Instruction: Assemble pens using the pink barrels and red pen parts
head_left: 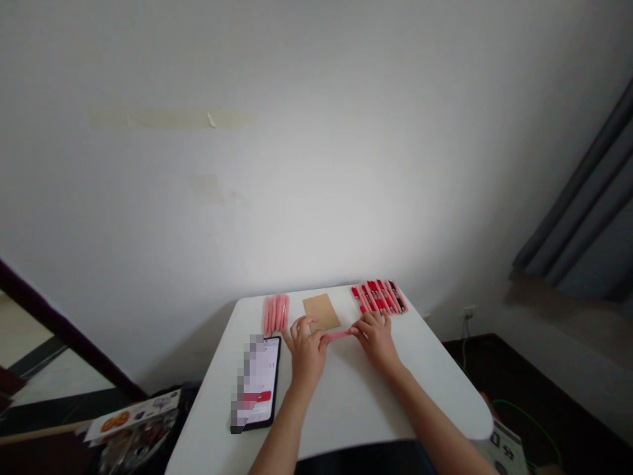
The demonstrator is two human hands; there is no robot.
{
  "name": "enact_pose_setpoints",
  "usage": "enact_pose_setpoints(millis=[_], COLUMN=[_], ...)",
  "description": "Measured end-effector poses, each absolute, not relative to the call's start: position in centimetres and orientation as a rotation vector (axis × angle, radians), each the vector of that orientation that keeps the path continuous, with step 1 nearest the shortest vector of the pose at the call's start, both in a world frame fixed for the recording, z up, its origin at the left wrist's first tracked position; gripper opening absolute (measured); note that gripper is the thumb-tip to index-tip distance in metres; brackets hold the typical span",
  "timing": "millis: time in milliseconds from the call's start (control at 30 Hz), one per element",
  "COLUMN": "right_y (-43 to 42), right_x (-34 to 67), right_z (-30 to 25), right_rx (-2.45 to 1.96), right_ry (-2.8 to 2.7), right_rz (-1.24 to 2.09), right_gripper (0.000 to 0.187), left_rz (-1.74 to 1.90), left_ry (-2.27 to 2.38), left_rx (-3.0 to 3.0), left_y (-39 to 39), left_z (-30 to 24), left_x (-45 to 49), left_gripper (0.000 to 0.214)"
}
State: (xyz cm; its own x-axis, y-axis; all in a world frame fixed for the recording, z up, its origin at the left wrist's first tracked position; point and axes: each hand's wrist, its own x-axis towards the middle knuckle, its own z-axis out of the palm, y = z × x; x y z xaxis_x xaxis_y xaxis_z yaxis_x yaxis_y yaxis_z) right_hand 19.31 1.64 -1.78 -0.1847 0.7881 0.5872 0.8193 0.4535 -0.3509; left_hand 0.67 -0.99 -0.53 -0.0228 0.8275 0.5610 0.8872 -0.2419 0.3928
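A thin pink stick (339, 335), about the length of a pen, lies crosswise between my two hands just above the white table (356, 389). My left hand (305, 349) pinches its left end at thumb and fingertip, its other fingers spread out. At the right end, my right hand (376, 340) closes its fingers on the stick. Behind it rests a square of brown card (321, 311), partly covered by my left fingers. Several similar pink sticks (275, 314) lie side by side at the back left. Red and black pens alternate with pink sticks in a row (380, 297) at the back right.
A phone (260, 382) with a lit, partly blurred screen lies left of my left forearm. The table's back edge meets a pale wall (316, 165). A printed box (133, 415) is low on the left. Dark curtains (588, 231) hang at the right.
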Motion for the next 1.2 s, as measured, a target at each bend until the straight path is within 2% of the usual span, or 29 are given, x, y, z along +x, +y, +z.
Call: enact_pose_setpoints(millis=[400,733,867,1000,1200], right_y=[1.8,2.0,2.5,2.9,2.4], right_x=[19.0,19.6,19.8,19.6,19.0], right_z=[-2.4,-2.2,-2.4,-2.5,-1.8], right_rx=[-1.386,-1.299,-1.163,-1.041,-0.831], right_ry=[-1.968,-1.792,-1.653,-1.453,-1.216], right_rz=[0.021,0.217,0.423,0.769,1.103], right_gripper=[0.036,0.028,0.035,0.04,0.032], left_rz=[-1.228,-1.261,-1.23,-1.229,-1.197], left_ry=[-1.803,-1.883,-1.913,-1.89,-1.858], left_rx=[-2.055,-2.02,-2.029,-2.059,-2.118], left_y=[-1.0,-0.8,-0.8,-0.8,-1.0], left_z=[-0.4,-0.5,-0.6,-0.8,-0.4], left_x=[0.5,0.3,0.3,0.4,0.7], left_gripper=[0.008,0.008,0.008,0.011,0.016])
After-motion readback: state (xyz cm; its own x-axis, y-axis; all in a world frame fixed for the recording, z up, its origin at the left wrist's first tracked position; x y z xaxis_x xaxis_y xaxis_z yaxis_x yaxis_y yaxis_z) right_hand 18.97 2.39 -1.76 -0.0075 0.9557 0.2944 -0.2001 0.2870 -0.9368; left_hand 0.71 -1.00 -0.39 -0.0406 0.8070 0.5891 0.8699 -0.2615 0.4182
